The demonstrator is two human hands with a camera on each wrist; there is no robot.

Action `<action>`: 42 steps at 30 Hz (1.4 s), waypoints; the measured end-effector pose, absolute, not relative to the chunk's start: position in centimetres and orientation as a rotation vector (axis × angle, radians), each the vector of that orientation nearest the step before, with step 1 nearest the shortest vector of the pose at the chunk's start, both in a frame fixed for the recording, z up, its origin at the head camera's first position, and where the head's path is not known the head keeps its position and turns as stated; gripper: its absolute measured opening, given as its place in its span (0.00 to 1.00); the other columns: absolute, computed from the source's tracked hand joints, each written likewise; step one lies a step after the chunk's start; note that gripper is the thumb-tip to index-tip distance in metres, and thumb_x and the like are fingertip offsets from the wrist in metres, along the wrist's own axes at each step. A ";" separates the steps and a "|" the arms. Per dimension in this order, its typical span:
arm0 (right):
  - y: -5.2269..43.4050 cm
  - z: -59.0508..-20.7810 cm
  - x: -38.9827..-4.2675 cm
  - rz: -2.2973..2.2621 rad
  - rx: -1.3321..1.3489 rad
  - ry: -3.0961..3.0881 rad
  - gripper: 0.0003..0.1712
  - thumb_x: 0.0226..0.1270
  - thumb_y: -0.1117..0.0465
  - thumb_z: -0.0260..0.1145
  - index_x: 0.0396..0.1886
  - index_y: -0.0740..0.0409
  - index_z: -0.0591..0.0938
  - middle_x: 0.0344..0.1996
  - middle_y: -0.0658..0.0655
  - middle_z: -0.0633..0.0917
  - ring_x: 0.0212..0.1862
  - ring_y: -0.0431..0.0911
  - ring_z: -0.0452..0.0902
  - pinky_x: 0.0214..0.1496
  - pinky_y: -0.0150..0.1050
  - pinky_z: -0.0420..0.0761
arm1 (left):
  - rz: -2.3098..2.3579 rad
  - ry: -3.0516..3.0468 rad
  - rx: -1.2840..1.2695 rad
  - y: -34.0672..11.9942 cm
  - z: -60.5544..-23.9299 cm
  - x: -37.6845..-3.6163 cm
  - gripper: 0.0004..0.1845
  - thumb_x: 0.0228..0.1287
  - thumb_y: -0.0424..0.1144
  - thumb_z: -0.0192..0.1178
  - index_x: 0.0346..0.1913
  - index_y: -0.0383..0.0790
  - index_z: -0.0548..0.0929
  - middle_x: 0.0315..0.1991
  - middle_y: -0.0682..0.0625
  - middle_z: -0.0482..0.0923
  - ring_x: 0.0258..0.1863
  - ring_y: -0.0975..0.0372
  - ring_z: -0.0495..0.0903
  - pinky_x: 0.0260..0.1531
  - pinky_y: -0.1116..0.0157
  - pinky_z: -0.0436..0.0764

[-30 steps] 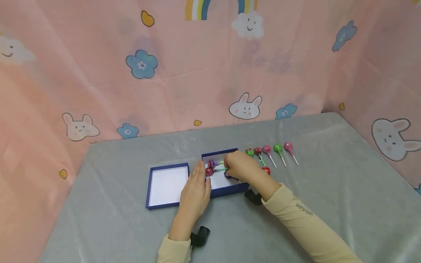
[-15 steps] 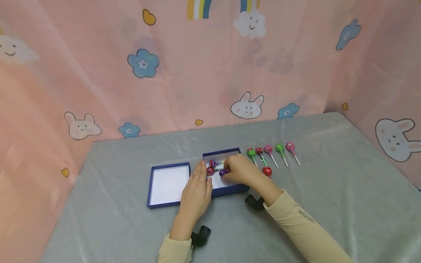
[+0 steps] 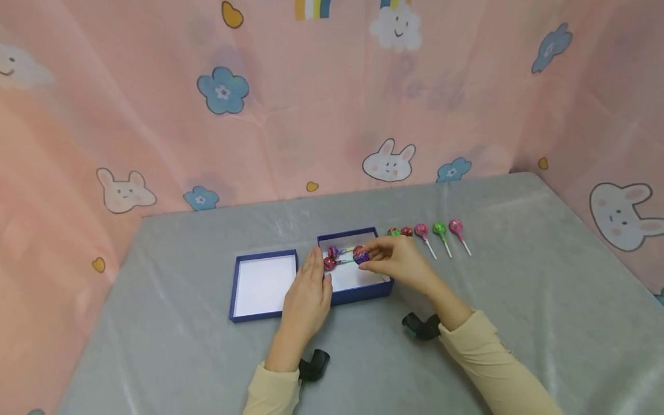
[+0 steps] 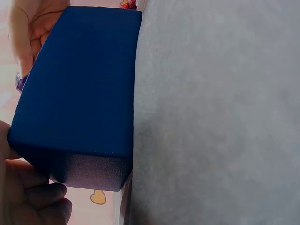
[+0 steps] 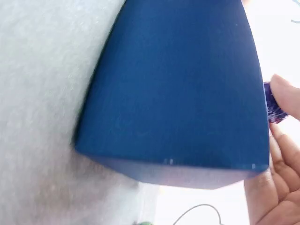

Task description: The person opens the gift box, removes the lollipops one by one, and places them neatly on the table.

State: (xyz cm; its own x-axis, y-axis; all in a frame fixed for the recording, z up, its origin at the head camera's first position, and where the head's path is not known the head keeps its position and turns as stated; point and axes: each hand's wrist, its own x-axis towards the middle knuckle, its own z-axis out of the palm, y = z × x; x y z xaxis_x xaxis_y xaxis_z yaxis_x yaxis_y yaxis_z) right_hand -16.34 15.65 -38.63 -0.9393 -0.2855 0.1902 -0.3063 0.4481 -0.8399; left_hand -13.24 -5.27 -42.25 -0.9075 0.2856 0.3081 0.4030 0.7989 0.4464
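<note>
Purple-wrapped lollipop (image 3: 361,257): round head, pinched in the right hand (image 3: 402,262) over the blue box (image 3: 363,292). Blue box: open, white inside, upright on the table, two lollipops (image 3: 332,258) lying inside, left hand (image 3: 307,295) against its left wall.

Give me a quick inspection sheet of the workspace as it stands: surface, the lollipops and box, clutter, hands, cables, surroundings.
Surface: grey cloth-covered table, wrinkled.
Job's things: blue box with white inside, two lollipops lying in it; purple lollipop held over it; row of lollipops on the cloth right of the box.
Clutter: open blue lid lying left of the box.
Hands: left hand lies flat against the box's left edge; right hand pinches the purple lollipop.
Cables: nothing seen.
Surroundings: pink curtain with rabbits, flowers and clouds behind and at both sides.
</note>
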 end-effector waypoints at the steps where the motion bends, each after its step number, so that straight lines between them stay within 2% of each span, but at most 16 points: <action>1: 15.8 -38.6 -16.3 1.575 0.540 -2.638 0.14 0.50 0.67 0.74 0.37 0.69 0.84 0.29 0.58 0.85 0.30 0.44 0.81 0.29 0.33 0.81 | -0.764 -2.759 -0.538 -5.3 -42.3 -13.3 0.29 0.71 0.38 0.49 0.69 0.26 0.60 0.67 0.36 0.61 0.67 0.50 0.61 0.63 0.51 0.64; 10: 16.7 -38.6 -15.5 1.774 0.359 -2.501 0.15 0.52 0.67 0.74 0.40 0.69 0.84 0.32 0.60 0.85 0.32 0.42 0.82 0.32 0.33 0.82 | -0.780 -2.754 -0.540 -5.4 -42.4 -13.4 0.29 0.70 0.37 0.49 0.69 0.26 0.59 0.67 0.36 0.61 0.67 0.50 0.61 0.63 0.51 0.63; 16: 17.6 -38.6 -15.1 1.880 0.278 -2.347 0.13 0.53 0.71 0.71 0.39 0.72 0.82 0.30 0.51 0.84 0.31 0.37 0.81 0.33 0.28 0.80 | -0.786 -2.753 -0.549 -5.3 -42.1 -13.4 0.28 0.71 0.38 0.47 0.69 0.26 0.59 0.68 0.36 0.60 0.68 0.50 0.60 0.64 0.52 0.63; 20: 18.4 -38.5 -14.9 1.952 0.184 -2.241 0.09 0.54 0.71 0.71 0.36 0.64 0.82 0.27 0.45 0.83 0.30 0.36 0.81 0.29 0.27 0.77 | -0.781 -2.765 -0.543 -5.3 -42.1 -13.4 0.28 0.71 0.38 0.47 0.69 0.26 0.58 0.68 0.37 0.60 0.68 0.51 0.60 0.64 0.52 0.62; 23: 19.3 -38.4 -15.0 1.969 0.131 -2.195 0.09 0.55 0.71 0.70 0.36 0.61 0.82 0.27 0.45 0.83 0.30 0.36 0.81 0.30 0.26 0.78 | -0.781 -2.772 -0.543 -5.4 -42.2 -13.4 0.28 0.71 0.37 0.47 0.69 0.26 0.58 0.68 0.37 0.60 0.68 0.51 0.60 0.64 0.52 0.62; 27: 20.6 -38.4 -15.2 1.922 0.096 -2.204 0.09 0.56 0.71 0.69 0.38 0.64 0.82 0.27 0.46 0.83 0.31 0.35 0.82 0.35 0.27 0.80 | -0.788 -2.760 -0.545 -5.3 -42.1 -13.4 0.28 0.71 0.37 0.47 0.69 0.26 0.58 0.67 0.36 0.60 0.67 0.50 0.60 0.64 0.51 0.62; 34: 22.4 -38.3 -15.3 2.028 0.008 -2.112 0.07 0.58 0.70 0.69 0.35 0.55 0.84 0.28 0.47 0.83 0.31 0.36 0.82 0.37 0.27 0.81 | -0.787 -2.752 -0.549 -5.4 -42.1 -13.5 0.28 0.71 0.37 0.47 0.69 0.25 0.58 0.67 0.35 0.61 0.67 0.49 0.61 0.64 0.51 0.63; 39: 23.6 -38.4 -15.3 2.037 -0.046 -2.105 0.06 0.57 0.66 0.70 0.35 0.59 0.83 0.27 0.48 0.85 0.31 0.38 0.83 0.36 0.28 0.81 | -0.801 -2.750 -0.552 -5.4 -42.2 -13.4 0.28 0.71 0.37 0.47 0.69 0.25 0.59 0.67 0.36 0.60 0.67 0.49 0.60 0.64 0.51 0.62; 42: 24.5 -38.6 -15.3 1.951 -0.120 -2.224 0.09 0.58 0.64 0.70 0.36 0.62 0.82 0.26 0.45 0.84 0.29 0.36 0.81 0.35 0.27 0.80 | -0.799 -2.746 -0.559 -5.4 -42.2 -13.4 0.28 0.71 0.37 0.47 0.68 0.24 0.59 0.67 0.35 0.60 0.67 0.49 0.60 0.64 0.51 0.62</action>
